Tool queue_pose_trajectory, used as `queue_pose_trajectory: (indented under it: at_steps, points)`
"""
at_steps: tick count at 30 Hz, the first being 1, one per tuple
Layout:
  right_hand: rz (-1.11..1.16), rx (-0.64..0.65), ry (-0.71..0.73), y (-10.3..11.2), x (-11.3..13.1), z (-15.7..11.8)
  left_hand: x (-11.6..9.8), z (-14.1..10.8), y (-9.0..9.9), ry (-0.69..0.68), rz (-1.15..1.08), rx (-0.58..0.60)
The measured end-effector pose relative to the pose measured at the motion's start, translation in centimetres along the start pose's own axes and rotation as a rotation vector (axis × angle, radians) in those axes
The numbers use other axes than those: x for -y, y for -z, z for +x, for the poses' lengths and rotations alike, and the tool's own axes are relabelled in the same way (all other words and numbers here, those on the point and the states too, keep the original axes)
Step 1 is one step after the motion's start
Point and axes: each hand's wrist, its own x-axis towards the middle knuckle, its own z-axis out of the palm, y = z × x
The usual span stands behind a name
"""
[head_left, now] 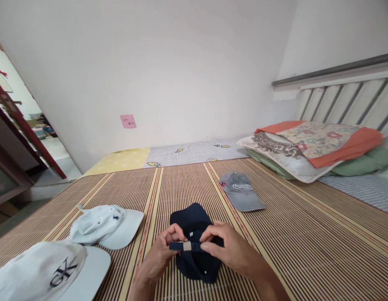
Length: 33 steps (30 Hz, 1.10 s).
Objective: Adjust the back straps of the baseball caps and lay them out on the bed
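Left hand, right hand, fingers pinching a strap with pale fastener, dark navy cap, hollow side showing

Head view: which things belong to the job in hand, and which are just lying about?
In the job:
navy baseball cap
its back strap, held by left hand and right hand

Apparently just lying about, as neither hand touches them:
gray baseball cap with white lettering
white baseball cap with black monogram
pale baseball cap with small dark logo
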Motion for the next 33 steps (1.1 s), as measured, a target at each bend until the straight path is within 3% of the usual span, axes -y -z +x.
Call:
queue_pose_trajectory:
  at_steps: [6,13,33]
  points:
    - [-0.026,0.033,0.019,-1.9,0.5,0.4,-0.6,0.1,-1.0,0.03,0.074,-0.013]
    - [0.039,0.07,0.026,-1.3,1.5,0.4,-0.4,0.1,-0.8,0.011,0.072,-0.001]
    - [0.048,0.072,0.028,-1.3,0.9,0.3,0.0,0.2,-0.4,0.02,0.101,0.015]
